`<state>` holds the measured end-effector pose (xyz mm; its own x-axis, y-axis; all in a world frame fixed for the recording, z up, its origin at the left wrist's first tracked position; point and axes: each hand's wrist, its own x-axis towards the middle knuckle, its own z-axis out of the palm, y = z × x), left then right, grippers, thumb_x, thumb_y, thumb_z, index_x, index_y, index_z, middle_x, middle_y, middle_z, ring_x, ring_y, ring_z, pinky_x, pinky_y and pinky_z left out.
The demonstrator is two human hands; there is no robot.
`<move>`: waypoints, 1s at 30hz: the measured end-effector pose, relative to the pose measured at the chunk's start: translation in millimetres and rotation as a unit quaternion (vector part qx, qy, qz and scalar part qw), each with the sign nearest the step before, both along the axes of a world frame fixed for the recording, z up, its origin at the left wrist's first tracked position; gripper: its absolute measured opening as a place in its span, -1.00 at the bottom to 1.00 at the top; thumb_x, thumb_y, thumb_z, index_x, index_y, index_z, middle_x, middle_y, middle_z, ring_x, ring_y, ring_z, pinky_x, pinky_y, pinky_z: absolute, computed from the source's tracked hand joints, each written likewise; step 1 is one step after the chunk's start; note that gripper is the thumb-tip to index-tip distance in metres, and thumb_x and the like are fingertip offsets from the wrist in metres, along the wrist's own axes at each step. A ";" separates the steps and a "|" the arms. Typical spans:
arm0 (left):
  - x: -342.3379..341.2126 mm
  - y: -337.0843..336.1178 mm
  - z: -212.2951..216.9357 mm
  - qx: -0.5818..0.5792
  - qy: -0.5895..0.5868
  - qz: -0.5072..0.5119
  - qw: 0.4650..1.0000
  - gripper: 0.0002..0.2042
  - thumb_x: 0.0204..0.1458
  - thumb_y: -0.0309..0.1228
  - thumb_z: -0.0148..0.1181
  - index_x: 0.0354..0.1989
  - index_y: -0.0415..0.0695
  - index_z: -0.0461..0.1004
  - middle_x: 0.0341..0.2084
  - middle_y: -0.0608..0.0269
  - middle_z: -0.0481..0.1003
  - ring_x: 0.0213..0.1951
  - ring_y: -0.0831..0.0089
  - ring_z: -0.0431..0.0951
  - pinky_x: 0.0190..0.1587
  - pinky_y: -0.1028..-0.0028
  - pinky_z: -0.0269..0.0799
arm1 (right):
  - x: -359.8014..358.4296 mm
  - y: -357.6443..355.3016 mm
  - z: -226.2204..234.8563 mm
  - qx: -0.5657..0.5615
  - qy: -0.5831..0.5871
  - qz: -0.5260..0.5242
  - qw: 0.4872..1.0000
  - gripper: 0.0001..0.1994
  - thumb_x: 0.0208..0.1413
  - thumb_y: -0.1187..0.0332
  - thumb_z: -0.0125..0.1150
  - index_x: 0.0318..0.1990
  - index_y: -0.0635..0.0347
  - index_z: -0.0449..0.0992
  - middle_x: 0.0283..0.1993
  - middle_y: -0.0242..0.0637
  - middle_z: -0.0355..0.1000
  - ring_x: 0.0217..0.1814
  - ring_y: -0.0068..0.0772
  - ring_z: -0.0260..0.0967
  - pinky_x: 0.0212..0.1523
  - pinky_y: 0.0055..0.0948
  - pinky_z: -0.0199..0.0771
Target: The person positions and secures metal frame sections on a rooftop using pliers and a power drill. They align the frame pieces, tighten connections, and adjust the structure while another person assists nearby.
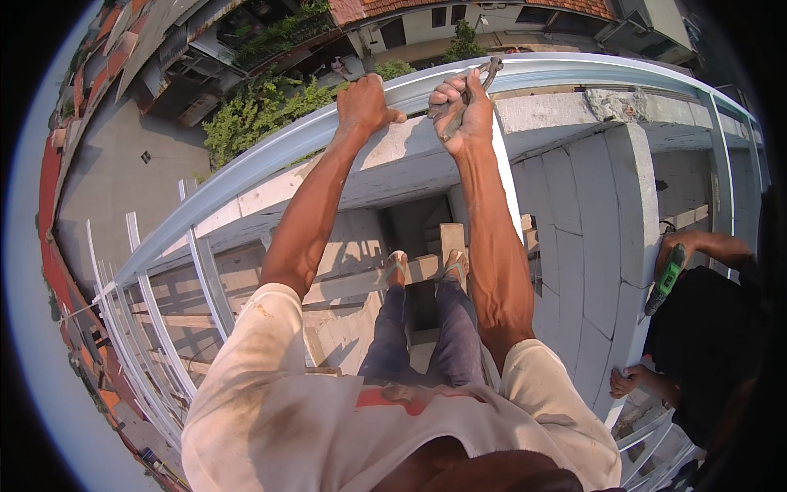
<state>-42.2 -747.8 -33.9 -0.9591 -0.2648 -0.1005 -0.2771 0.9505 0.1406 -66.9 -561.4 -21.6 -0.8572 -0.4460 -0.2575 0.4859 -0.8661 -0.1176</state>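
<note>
From here, the long metal channel (574, 72) is spanning ahead of the worker, above the concrete ledge (541, 115). The left hand (361, 104) is resting with folded fingers at the channel; grip firmness is not showing. The right hand (461, 115) is clenching a steel hand tool (492, 75), probably pliers, its head overlapping the channel. Metal uprights (211, 283) are standing below the channel's left portion; framing appears partly erected, with fastening presumably remaining. Below its right portion, a co-worker is holding a green drill (666, 280). No container is showing.
</note>
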 end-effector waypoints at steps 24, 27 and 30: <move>7.0 -3.5 -6.9 -0.007 0.034 -0.009 0.999 -0.26 -0.40 0.02 0.73 -0.11 -0.26 0.58 -0.22 -0.08 0.69 -0.07 0.02 0.70 0.00 0.13 0.57 | 32.5 -37.6 -24.4 -0.261 0.062 -0.015 0.963 -0.68 0.43 0.12 0.16 0.10 0.17 0.47 -0.29 -0.41 0.37 -0.18 -0.48 0.30 -0.20 -0.33 0.54; 10.1 -1.4 -7.3 -0.006 0.051 -0.017 0.999 -0.26 -0.41 0.02 0.73 -0.13 -0.27 0.59 -0.23 -0.07 0.69 -0.08 0.03 0.71 -0.02 0.14 0.58 | 30.6 -34.2 6.7 -0.246 -0.027 -0.046 0.968 -0.76 0.43 0.17 0.18 -0.09 0.18 0.46 -0.41 -0.44 0.29 -0.35 -0.51 0.21 -0.27 -0.36 0.38; 2.0 2.7 -12.4 -0.015 0.050 -0.027 0.998 -0.24 -0.42 0.06 0.73 -0.13 -0.27 0.58 -0.22 -0.06 0.69 -0.08 0.05 0.71 -0.03 0.14 0.58 | 8.0 -27.8 -5.8 -0.253 0.032 -0.017 0.967 -0.77 0.47 0.25 0.10 -0.27 0.13 0.34 -0.47 -0.46 0.23 -0.46 -0.49 0.19 -0.31 -0.37 0.31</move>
<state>-40.2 -745.1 -46.2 -0.9768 -0.2143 0.0040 -0.2117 0.9676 0.1373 -58.9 -589.3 -27.3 -0.8808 -0.4716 0.0407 0.4613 -0.8360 0.2972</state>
